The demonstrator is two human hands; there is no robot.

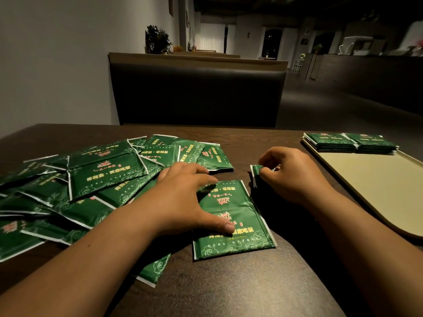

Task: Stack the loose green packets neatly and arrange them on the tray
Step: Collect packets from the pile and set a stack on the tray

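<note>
So, your left grip (183,200) is spread flat on a single packet (238,227). The fingers splay over its far corner and the thumb presses on the print near the middle. That packet lies on the bench (229,289), just right of the loose heap (103,177); I cannot tell whether it touches the heap, because your palm covers that side.

Your right grip (295,177) is curled, the fingertips pinching a small bundle (256,176) of green packets close to the bench. Only one white-edged corner shows past the knuckles and the rest is under the hand, so the number of packets is unclear.

The heap packets overlap at all angles, too tangled to count, and the nearest ones run off the left edge. One stray packet (153,268) pokes out from under your left forearm, mostly hidden. The gold and red print is too blurred to read.

The beige tray (377,193) sits to the right on the bench, its right side cut off by the frame. Two neat stacks stand side by side at its far end, the left stack (329,141) and the right stack (373,143); their layers are too thin to count.

A dark booth seat (196,94) stands across the bench, and the room behind it is dim and hard to make out.
</note>
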